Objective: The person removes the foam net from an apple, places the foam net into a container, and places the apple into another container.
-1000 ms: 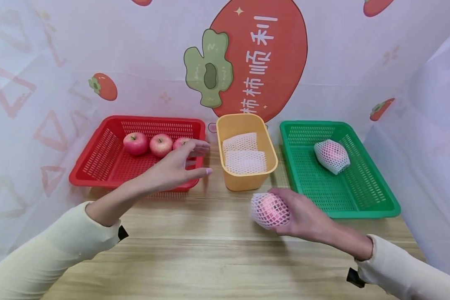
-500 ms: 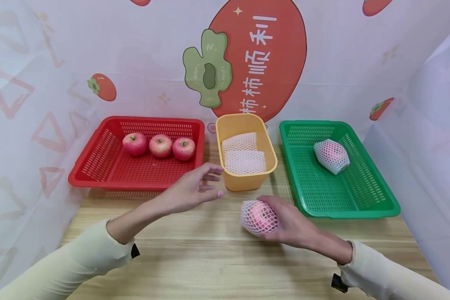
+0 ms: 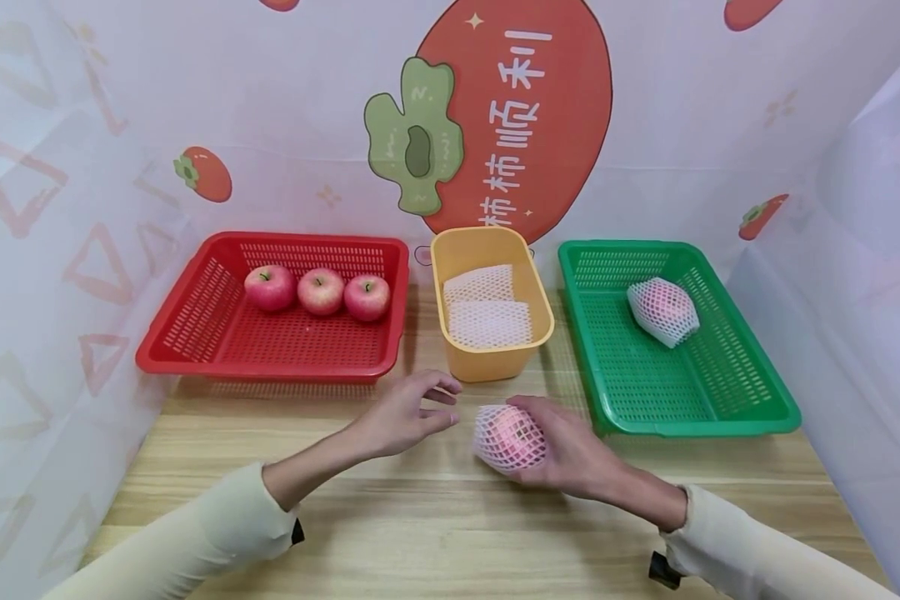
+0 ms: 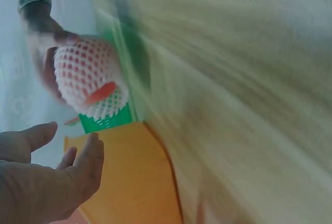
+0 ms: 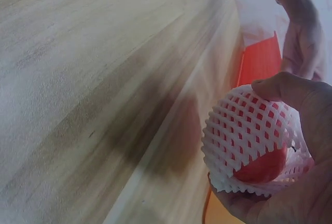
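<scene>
In the head view my right hand [image 3: 573,454] grips an apple [image 3: 517,435] wrapped in a white foam net [image 5: 244,130], held over the table in front of the yellow bin. The right wrist view shows the thumb on the net and bare red skin at the net's open end. To the left of the apple, my left hand [image 3: 401,417] is held with fingers loosely bent and nothing in it; a gap separates it from the net. The left wrist view shows its palm [image 4: 46,182] and loose fingers below the wrapped apple.
A red basket [image 3: 270,367] at the left holds three bare apples [image 3: 320,292]. The yellow bin [image 3: 487,362] contains foam nets [image 3: 490,323]. At the right, a green basket [image 3: 697,429] holds another net-wrapped apple [image 3: 663,311]. A printed cloth hangs behind.
My left hand has moved away from the red basket, right and toward me, nearing the wrapped apple. My right hand has carried that apple slightly left and toward me.
</scene>
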Motion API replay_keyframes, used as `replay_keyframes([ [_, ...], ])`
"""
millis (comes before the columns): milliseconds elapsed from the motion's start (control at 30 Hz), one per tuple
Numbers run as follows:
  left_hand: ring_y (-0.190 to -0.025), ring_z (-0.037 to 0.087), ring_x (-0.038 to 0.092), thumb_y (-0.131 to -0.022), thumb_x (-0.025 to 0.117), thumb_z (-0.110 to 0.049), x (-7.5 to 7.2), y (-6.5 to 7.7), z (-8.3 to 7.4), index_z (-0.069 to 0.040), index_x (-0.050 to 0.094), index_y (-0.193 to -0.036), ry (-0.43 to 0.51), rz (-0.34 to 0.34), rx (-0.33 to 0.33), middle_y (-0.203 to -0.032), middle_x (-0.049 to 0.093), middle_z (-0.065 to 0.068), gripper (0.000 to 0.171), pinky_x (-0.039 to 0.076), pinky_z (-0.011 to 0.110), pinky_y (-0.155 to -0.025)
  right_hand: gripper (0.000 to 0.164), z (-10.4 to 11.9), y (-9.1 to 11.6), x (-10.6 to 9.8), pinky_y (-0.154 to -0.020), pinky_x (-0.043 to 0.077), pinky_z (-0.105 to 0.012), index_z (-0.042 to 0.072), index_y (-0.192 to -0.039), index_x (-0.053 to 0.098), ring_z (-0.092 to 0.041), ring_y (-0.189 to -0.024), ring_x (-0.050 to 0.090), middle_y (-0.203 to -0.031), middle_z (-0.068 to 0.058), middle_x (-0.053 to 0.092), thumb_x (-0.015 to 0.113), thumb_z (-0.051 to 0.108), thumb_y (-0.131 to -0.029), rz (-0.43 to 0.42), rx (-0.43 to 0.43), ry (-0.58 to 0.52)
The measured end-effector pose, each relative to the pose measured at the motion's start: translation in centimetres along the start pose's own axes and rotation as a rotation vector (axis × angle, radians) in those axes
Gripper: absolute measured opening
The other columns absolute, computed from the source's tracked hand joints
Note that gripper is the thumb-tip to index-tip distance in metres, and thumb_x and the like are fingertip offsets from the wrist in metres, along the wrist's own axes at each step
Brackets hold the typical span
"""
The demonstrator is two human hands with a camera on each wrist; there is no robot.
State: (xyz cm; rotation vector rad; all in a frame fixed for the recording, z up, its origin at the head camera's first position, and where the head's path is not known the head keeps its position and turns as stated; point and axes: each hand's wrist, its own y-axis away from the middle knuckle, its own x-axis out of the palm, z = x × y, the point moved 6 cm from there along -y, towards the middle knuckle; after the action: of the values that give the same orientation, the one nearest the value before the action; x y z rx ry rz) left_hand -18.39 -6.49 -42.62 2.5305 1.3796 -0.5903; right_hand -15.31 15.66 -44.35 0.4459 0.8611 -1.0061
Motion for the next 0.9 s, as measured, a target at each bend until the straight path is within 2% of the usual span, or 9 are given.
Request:
replay_keyframes([
  [133, -0.109, 0.036, 0.074, -0.095, 0.074, 0.001, 0.9, -0.2, 0.8, 0.005, 0.068, -0.117, -0.037, -0.012, 0.047, -0.118, 0.072, 0.022, 0.023, 0.062, 0.042, -0.091, 0.092, 0.2, -0.1, 0.2, -0.103, 0.055, -0.05, 0.006, -0.146, 0.056, -0.024, -0.123, 0.064, -0.138, -0.008, 0.066, 0.098, 0.031, -0.068, -0.012, -0.011, -0.008],
  [233, -0.103, 0.033, 0.076, -0.094, 0.074, 0.004, 1.5, -0.3, 1.3, 0.007, 0.069, -0.114, -0.049, -0.019, 0.073, -0.113, 0.074, 0.022, 0.02, 0.063, 0.038, -0.088, 0.092, 0.3, 0.0, 0.2, -0.101, 0.056, -0.049, 0.007, -0.146, 0.056, -0.023, -0.122, 0.065, -0.138, -0.007, 0.066, 0.098, 0.031, -0.067, -0.023, -0.02, -0.019],
  [533, -0.096, 0.024, 0.076, -0.094, 0.073, 0.006, 3.0, -0.5, 2.9, 0.004, 0.074, -0.109, -0.005, -0.023, 0.052, -0.107, 0.077, 0.015, 0.016, 0.061, 0.024, -0.084, 0.092, 0.5, -0.1, 0.3, -0.1, 0.056, -0.048, 0.006, -0.145, 0.056, -0.022, -0.12, 0.065, -0.137, -0.006, 0.066, 0.098, 0.03, -0.067, -0.043, -0.052, -0.017],
  [700, -0.094, 0.021, 0.075, -0.091, 0.072, 0.011, 3.6, -0.5, 3.4, 0.007, 0.073, -0.111, 0.02, -0.012, 0.048, -0.106, 0.076, 0.017, 0.021, 0.061, 0.025, -0.085, 0.092, 0.6, -0.1, 0.4, -0.098, 0.058, -0.047, 0.007, -0.145, 0.057, -0.023, -0.118, 0.067, -0.135, -0.007, 0.067, 0.098, 0.031, -0.066, -0.051, -0.057, -0.013],
  [900, -0.102, 0.029, 0.076, -0.085, 0.078, 0.012, 4.4, -0.5, 3.9, 0.011, 0.068, -0.124, 0.112, 0.033, -0.02, -0.117, 0.073, 0.023, 0.04, 0.062, 0.027, -0.086, 0.095, 0.5, 0.0, 0.9, -0.099, 0.057, -0.05, 0.006, -0.146, 0.056, -0.028, -0.119, 0.067, -0.137, -0.01, 0.067, 0.1, 0.03, -0.066, -0.038, -0.044, -0.025],
])
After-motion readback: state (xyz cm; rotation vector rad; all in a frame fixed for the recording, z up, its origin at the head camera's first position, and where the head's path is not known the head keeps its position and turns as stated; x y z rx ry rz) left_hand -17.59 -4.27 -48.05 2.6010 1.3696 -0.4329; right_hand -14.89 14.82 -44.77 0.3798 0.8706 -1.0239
